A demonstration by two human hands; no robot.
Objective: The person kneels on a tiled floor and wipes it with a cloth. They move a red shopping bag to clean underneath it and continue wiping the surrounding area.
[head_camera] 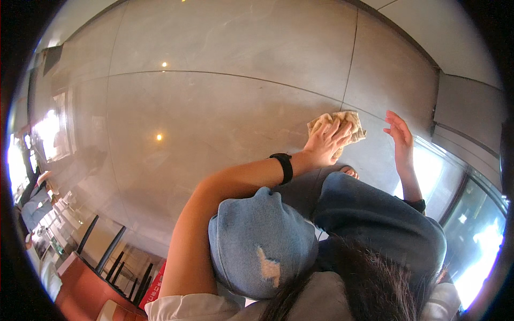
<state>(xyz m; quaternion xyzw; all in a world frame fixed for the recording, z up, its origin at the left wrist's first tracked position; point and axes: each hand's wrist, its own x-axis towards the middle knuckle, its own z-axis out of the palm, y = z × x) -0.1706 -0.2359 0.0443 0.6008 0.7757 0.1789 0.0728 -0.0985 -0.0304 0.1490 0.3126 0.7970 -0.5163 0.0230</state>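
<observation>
A crumpled beige cloth (355,122) lies on the glossy tiled floor (225,120), close to a joint between tiles. My left hand (327,142) is spread over the cloth and presses it down, with a black band on that wrist. To the right of it, my right hand (399,130) is held up with its fingers apart and slightly curled, holding nothing. Both knees, in ripped blue jeans (257,240), are bent below my arms, and the toes of one foot (350,171) show just beneath the cloth.
At right stand a grey panel (466,112) and a bright glass pane (474,212). Chairs with dark legs (110,248) and a reddish-brown surface (88,285) are at lower left. Another person (36,208) is at the far left. Pale walls border the floor.
</observation>
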